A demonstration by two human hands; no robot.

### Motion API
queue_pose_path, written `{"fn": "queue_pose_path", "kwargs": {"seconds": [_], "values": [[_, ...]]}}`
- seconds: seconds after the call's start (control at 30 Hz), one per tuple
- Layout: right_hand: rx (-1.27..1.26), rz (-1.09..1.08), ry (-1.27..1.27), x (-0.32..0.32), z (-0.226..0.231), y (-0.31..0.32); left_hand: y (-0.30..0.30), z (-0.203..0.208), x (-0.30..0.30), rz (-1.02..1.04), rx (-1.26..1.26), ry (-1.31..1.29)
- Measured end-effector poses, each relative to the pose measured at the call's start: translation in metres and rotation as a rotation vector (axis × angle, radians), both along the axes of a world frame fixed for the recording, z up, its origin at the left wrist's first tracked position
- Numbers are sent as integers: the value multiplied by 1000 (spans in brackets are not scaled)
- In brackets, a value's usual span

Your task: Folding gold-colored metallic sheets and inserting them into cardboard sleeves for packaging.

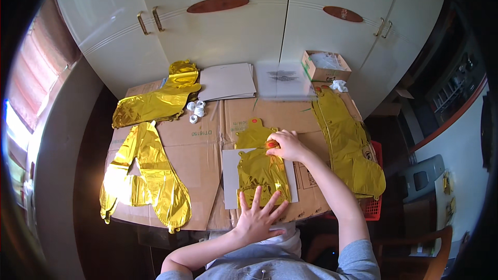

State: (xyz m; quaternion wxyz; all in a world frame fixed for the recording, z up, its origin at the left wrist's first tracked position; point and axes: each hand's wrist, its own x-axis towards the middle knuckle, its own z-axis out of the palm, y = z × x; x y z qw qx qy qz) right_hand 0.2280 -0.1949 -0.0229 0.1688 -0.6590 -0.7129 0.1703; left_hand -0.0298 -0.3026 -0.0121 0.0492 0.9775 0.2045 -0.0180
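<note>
A flat gold foil balloon (260, 170) lies on a grey card (230, 179) in front of me, its upper end reaching past the card's far edge. My left hand (255, 224) rests on its near end, palm down with fingers spread. At the balloon's upper right, my right hand (287, 145) is closed around a small orange-red thing (272, 144), which touches or nearly touches the foil. The fingers mostly cover that thing, so its kind cannot be made out. An orange reflection shows in the foil below it.
An A-shaped foil balloon (165, 181) lies at left, more gold foil (155, 104) behind it. White ribbon rolls (194, 119), grey card sheets (227, 82) and a clear plastic sheet (272, 84) are farther back. At right are stacked gold balloons (346, 142) and a cardboard box (324, 76).
</note>
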Motion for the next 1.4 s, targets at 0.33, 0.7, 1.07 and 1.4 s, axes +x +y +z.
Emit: {"fn": "queue_pose_path", "kwargs": {"seconds": [0.33,0.7,1.07,1.4], "values": [[203,17,229,-2,-12,-23,-3,-2,4,49,-30,-33],[-32,239,-63,-10,16,-103,-2,-2,4,45,-11,-9],[49,6,-227,10,0,-49,-2,3,5,49,-45,29],[52,-173,-25,12,-3,-21,-2,7,4,49,-41,27]]}}
